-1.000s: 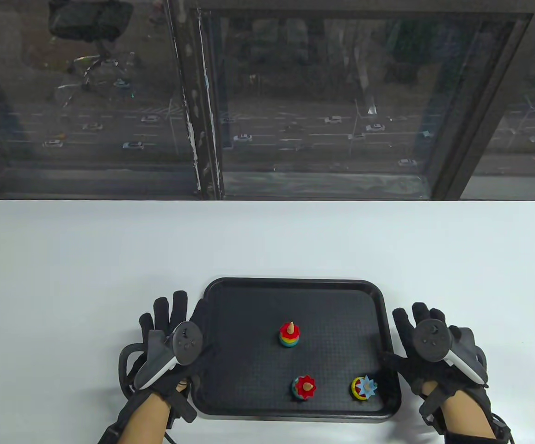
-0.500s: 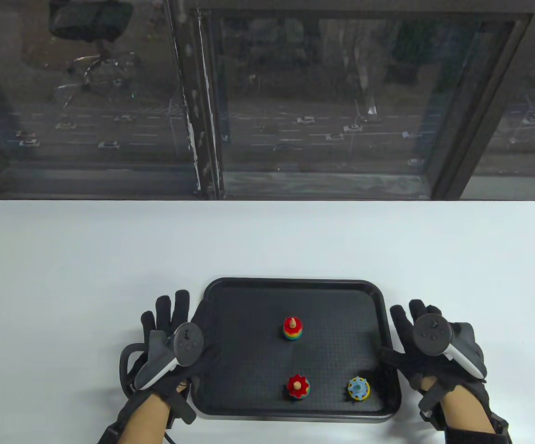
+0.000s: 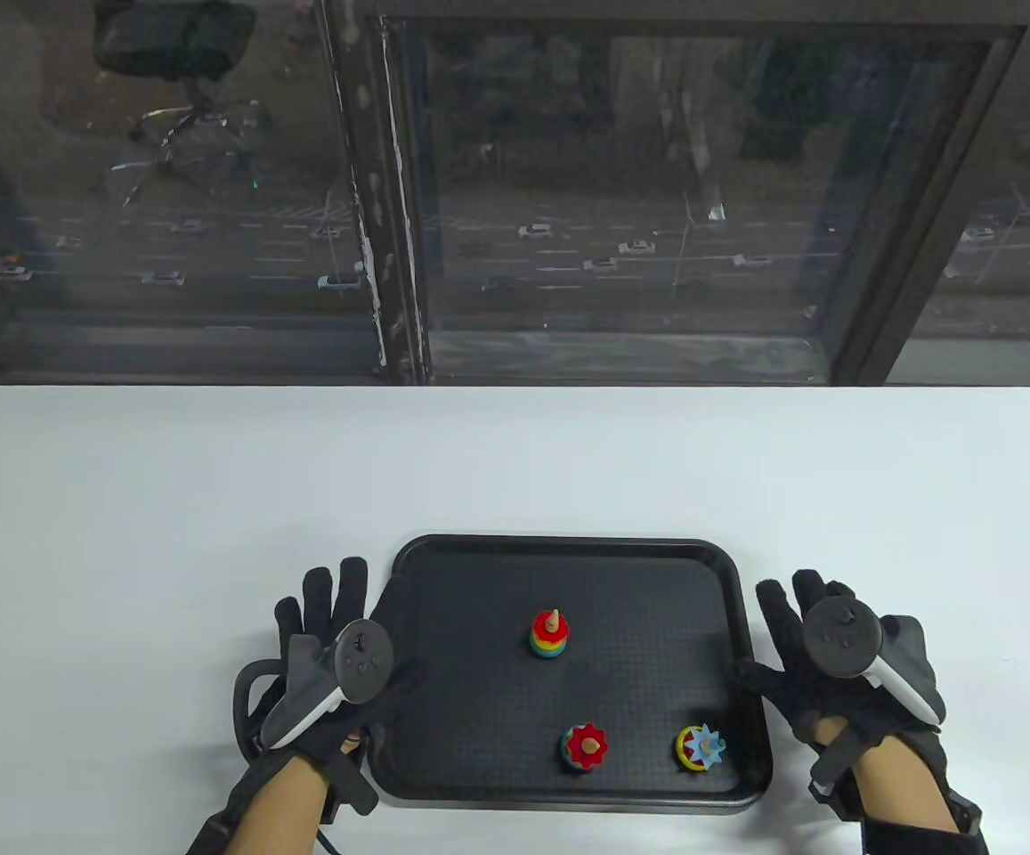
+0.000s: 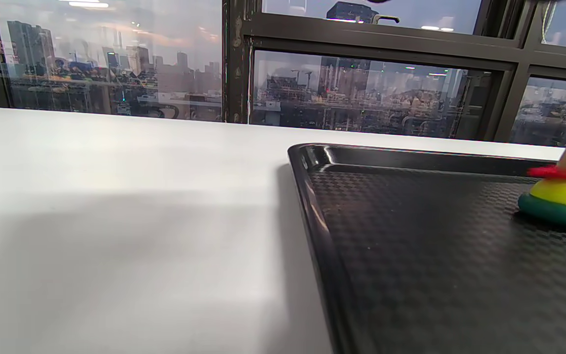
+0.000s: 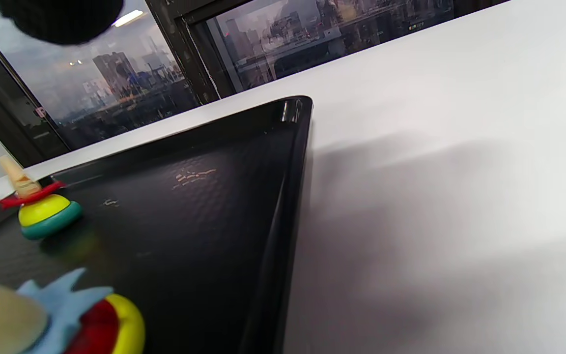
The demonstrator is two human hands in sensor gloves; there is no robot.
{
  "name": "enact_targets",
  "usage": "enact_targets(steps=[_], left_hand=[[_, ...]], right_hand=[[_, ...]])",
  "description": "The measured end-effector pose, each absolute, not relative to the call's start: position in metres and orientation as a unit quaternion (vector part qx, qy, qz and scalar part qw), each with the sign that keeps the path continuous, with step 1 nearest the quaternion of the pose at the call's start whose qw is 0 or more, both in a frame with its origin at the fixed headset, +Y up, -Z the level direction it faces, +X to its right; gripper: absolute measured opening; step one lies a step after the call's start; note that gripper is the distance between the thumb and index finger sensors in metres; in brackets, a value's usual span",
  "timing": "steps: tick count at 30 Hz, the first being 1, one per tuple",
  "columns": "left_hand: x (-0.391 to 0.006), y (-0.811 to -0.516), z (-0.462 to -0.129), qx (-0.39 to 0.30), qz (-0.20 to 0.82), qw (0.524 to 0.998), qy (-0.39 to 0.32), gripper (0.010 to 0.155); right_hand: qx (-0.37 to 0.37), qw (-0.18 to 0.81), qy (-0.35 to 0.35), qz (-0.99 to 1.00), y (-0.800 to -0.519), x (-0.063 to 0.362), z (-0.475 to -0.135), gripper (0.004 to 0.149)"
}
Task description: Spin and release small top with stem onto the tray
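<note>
A black tray [image 3: 443,570] lies at the table's near edge with three small tops on it. The rainbow top [image 3: 550,634] with a wooden stem stands near the tray's middle, its stem leaning a little; it also shows in both wrist views [image 4: 563,194] [image 5: 44,209]. A red star top [image 3: 584,746] and a blue star top [image 3: 700,746] [image 5: 67,314] sit near the front rim. My left hand [image 3: 323,601] lies flat beside the tray's left rim, fingers spread and empty. My right hand [image 3: 799,606] rests open by the right rim, holding nothing.
The white table [image 3: 515,463] stretches wide behind and to both sides of the tray. A dark window frame [image 3: 390,223] runs along the far edge. The tray rim [image 4: 312,206] [image 5: 283,206] stands raised between each hand and the tops.
All three tops shift and wobble in place between frames. The rainbow top drifted slightly left. The right hand moved a little; both hands stay beside the tray, empty.
</note>
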State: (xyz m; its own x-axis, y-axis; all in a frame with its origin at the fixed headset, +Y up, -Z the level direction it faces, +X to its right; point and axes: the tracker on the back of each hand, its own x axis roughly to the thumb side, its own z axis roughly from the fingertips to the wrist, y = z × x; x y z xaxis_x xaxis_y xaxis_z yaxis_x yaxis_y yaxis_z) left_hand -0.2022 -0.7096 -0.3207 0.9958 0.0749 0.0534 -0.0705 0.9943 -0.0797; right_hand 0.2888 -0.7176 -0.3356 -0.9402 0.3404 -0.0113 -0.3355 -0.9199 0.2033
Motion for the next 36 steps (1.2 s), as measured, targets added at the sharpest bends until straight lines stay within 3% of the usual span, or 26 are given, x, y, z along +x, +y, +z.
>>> enact_targets(steps=[36], left_hand=[[-0.208, -0.702, -0.322, -0.035, 0.099, 0.994, -0.029, 0.084]], right_hand=[[0.017, 0.163, 0.087, 0.983, -0.719, 0.294, -0.327, 0.086]])
